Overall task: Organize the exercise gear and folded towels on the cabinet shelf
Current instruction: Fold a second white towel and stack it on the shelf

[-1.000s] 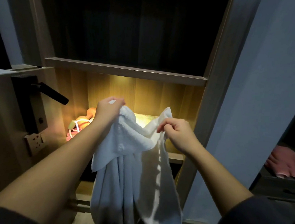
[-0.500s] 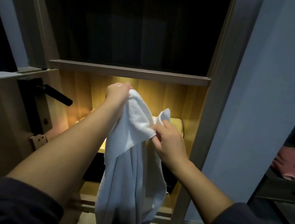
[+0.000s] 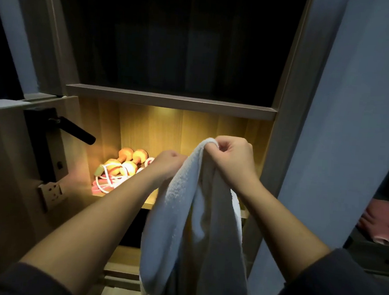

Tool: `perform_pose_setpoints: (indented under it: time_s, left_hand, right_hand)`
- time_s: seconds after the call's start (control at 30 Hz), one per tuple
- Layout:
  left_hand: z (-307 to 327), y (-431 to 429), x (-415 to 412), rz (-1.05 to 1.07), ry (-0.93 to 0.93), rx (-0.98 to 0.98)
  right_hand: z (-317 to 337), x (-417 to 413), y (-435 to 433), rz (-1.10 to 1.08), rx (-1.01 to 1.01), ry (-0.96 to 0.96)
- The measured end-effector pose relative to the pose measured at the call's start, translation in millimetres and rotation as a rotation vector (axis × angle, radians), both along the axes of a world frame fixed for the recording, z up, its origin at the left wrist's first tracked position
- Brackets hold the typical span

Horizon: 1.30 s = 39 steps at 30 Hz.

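Head view. A white towel [image 3: 197, 217] of thick, looped terry cloth hangs in the air in front of the lit shelf [image 3: 152, 201], gathered at its top into one bunched peak and falling in long vertical folds past the shelf's front edge and out of the lower frame; its left fold shows a coarse, nubbly pile, its inner folds lie in shadow. The right hand [image 3: 232, 159] is clenched round the topmost corner of the towel, thumb and curled fingers pinching the cloth, at a level above the shelf board. The left hand [image 3: 169, 164], lower and just left of it, is curled round the towel's left fold; its fingertips are hidden behind the cloth. On the left part of the shelf lie orange dumbbells [image 3: 127, 160], side by side, with a white and pink jump rope [image 3: 107, 182] tangled over and in front of them. Left of the shelf, a black door handle [image 3: 74, 129] projects from a wooden panel.
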<state>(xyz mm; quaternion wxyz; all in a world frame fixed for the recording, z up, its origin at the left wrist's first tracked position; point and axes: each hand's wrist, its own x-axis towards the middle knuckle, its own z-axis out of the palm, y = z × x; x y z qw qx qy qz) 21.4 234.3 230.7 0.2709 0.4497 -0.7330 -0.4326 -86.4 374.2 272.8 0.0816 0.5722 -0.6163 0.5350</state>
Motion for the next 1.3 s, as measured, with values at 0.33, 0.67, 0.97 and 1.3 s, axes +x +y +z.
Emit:
perform_pose_setpoints:
  time_s: [0.33,0.67,0.97,1.3]
  left_hand:
    - [1,55,23,-0.169,0.262,-0.502]
    - [-15,58,2,-0.049,-0.019,-0.535]
    - [-5,29,16,0.106,0.217,-0.499]
    - [15,31,5,-0.239,0.004,-0.596]
  right_hand:
    - [0,-13,-14,-0.016,0.023,-0.106]
    - [-4,-24,-11,-0.056,-0.023,-0.185]
    - [-5,-51,12,-0.094,0.405,0.072]
    - [-11,-15,0,0.023,0.534,0.278]
